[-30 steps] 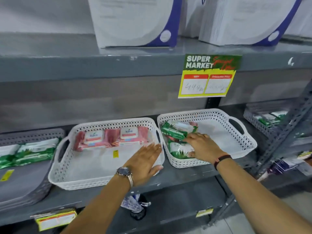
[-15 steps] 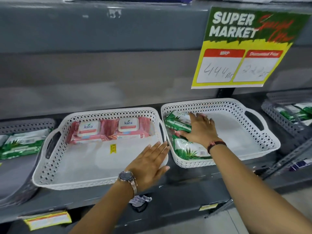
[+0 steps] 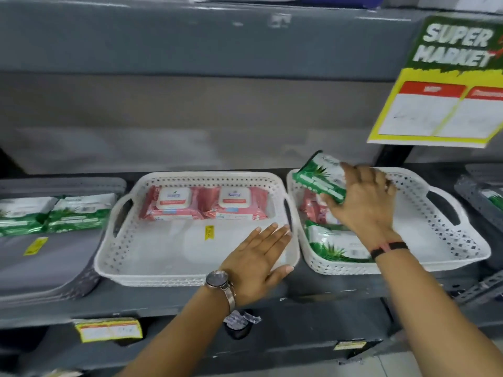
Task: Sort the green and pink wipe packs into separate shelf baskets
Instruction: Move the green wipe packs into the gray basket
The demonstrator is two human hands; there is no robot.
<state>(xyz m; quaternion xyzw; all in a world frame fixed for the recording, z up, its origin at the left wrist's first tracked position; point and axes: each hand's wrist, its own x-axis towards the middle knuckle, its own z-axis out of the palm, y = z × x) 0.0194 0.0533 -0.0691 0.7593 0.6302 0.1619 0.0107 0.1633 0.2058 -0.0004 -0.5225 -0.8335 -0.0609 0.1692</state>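
At centre right of the frame, the right hand (image 3: 363,198) grips a green wipe pack (image 3: 321,175) at its right end, fingers curled around it, and holds it tilted above the back left corner of the right white basket (image 3: 446,240). Under the raised pack a pink wipe pack (image 3: 313,210) lies against that basket's left wall, partly hidden by the hand, and a second green pack (image 3: 336,244) lies in the front left corner.

The left hand (image 3: 258,261), a wristwatch (image 3: 217,280) on its wrist, lies flat and open with fingers spread over the front right corner of the middle white basket (image 3: 141,265), gripping nothing. Two pink packs (image 3: 202,202) sit side by side along that basket's back wall.

At the left edge of the frame, a grey basket (image 3: 54,278) holds two more green packs (image 3: 54,214). All baskets stand on a grey shelf (image 3: 163,303). A yellow and green price sign (image 3: 446,83) hangs in the upper right.
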